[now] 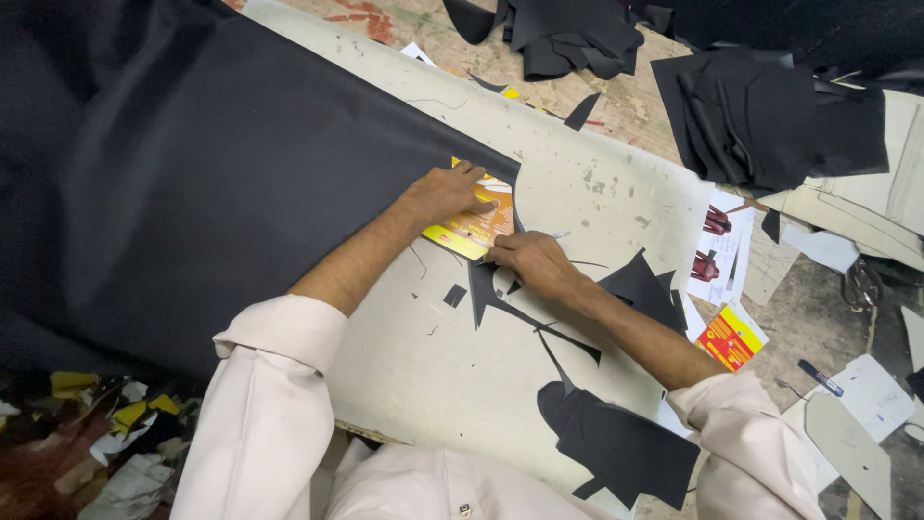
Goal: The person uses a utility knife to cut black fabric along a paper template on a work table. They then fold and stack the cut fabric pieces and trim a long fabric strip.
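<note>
A yellow-and-orange cardboard template (pixel 474 223) is pressed flat by the left hand (pixel 445 193), fingers spread over it, onto the edge of a large sheet of black material (pixel 192 173). The right hand (pixel 532 262) is closed around a thin cutting tool (pixel 558 235) whose tip shows at the template's three o'clock edge; the grip itself is partly hidden.

The curved cut around the template appears well begun: the sheet's edge is already scalloped at the template's right side, while the part under the left hand looks uncut. Black offcuts (pixel 616 433) lie at five o'clock of the hands on the pale worn cutting board (pixel 616 183), and stacked black cut pieces (pixel 760 116) rest at two o'clock, suggesting several pieces already done. Most of the sheet, stretching toward nine and ten o'clock, remains whole.
</note>
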